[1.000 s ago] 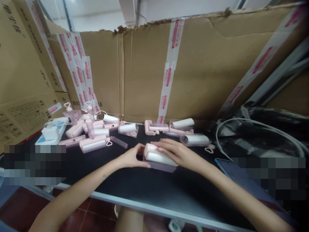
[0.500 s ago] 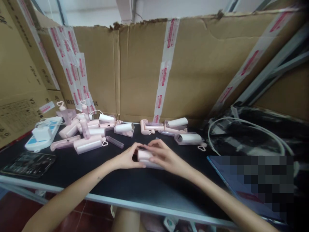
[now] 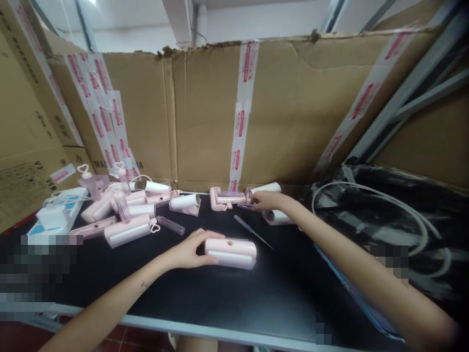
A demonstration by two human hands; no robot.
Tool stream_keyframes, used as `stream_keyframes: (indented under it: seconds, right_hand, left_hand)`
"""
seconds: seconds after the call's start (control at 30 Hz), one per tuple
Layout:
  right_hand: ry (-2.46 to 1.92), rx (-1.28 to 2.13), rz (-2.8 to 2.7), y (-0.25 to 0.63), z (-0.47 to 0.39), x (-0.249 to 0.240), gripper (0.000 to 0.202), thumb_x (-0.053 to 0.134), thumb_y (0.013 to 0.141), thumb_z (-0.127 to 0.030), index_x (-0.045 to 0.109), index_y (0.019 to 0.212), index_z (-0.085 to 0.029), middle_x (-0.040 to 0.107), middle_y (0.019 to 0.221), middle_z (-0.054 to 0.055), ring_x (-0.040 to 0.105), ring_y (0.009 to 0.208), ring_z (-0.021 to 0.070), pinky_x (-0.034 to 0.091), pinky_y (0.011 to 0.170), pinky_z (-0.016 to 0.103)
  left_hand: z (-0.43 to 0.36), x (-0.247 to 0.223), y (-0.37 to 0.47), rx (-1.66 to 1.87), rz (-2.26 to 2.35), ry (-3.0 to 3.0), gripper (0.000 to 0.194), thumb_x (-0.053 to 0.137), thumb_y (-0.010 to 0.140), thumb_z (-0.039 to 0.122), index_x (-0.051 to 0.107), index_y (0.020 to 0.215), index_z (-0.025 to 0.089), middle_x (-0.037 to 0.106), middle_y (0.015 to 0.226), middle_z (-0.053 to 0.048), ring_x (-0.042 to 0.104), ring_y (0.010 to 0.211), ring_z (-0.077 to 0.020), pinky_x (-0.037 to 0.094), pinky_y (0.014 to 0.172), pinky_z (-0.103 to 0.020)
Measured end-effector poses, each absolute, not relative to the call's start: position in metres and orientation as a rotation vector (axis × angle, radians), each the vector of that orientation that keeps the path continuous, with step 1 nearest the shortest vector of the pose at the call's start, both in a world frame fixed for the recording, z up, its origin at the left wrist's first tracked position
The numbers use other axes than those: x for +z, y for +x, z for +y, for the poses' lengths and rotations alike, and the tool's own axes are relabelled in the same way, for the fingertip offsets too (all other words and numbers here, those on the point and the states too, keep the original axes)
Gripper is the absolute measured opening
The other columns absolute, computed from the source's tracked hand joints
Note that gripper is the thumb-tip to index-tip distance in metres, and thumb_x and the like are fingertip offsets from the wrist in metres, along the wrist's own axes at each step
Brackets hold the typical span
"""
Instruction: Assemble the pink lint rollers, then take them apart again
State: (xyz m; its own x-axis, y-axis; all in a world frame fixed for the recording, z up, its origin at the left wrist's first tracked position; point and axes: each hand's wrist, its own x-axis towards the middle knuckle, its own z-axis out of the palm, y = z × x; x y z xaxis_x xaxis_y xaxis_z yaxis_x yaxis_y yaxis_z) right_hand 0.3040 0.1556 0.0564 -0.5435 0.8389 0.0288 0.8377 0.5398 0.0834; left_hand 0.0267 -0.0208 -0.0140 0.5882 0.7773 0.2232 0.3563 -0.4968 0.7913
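Near the middle of the black tabletop, my left hand [image 3: 194, 249] grips the left end of a pink-and-white cylindrical housing [image 3: 234, 252], thumb in front and fingers behind. The housing lies lengthwise, with a small round hole in its pink upper side. Farther back on the right, my right hand [image 3: 268, 199] has its fingers bent down and closed on a translucent tube [image 3: 246, 207]; the fingertips are partly hidden. Beside that hand lie a white-and-pink housing [image 3: 269, 187] and another white cylinder [image 3: 280, 217], partly covered by my forearm.
A thin screwdriver-like tool [image 3: 252, 231] lies behind the housing. Several pink and white parts [image 3: 128, 225] are heaped at the left, beside a power strip [image 3: 75, 210] with a white plug [image 3: 53, 216]. Cardboard walls [image 3: 205, 117] stand behind. A white cable [image 3: 381, 188] loops at the right.
My right hand has left the housing and moved back and right to the parts there. My left hand still holds the housing, which now shows more fully. The view has shifted slightly.
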Motion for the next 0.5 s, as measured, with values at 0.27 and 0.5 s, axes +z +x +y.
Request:
stream_keyframes:
  seconds: [0.27,0.5]
  right_hand:
    - [1.464,0.146,2.937,0.297,0.133,0.052,0.023,0.059,0.072,-0.02,0.056,0.094,-0.015,0.065,0.097,0.013,0.061,0.087,0.0239,0.045,0.073,0.031]
    - [0.962,-0.212,2.993,0.274,0.04,0.107,0.028,0.06,0.077,-0.048,0.061,0.093,-0.025,0.068,0.083,0.001,0.063,0.072,0.0186,0.042,0.058,0.025]
  left_hand:
    - [-0.018,-0.024,0.027,0.793,1.007,2.029,0.058,0.071,0.069,0.038,0.045,0.118,0.021,0.049,0.117,-0.009,0.049,0.108,-0.0233,0.039,0.094,-0.036]
    - [-0.018,-0.021,0.028,0.8,1.007,2.052,0.058,0.071,0.07,0.037,0.045,0.118,0.02,0.051,0.116,-0.009,0.049,0.109,-0.025,0.039,0.094,-0.037]
